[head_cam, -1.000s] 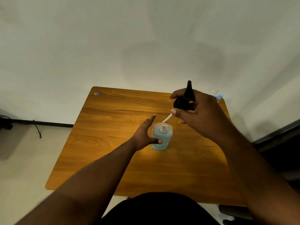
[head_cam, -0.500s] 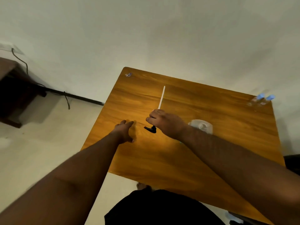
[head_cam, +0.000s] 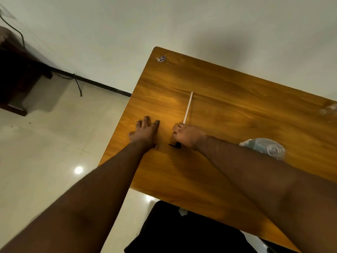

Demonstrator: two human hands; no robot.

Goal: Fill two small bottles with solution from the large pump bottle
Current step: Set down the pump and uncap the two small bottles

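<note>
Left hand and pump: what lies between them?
Head view: only bare table between the left hand and the pump in the right hand.

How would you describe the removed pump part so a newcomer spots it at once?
On the brown wooden table, look under the right hand near the left edge. The black pump head lies there, its thin white dip tube pointing away. Nothing else on the table is long and thin.

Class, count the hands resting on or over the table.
2: the left hand lies flat near the table's left edge; the right hand grips the pump head beside it.
</note>
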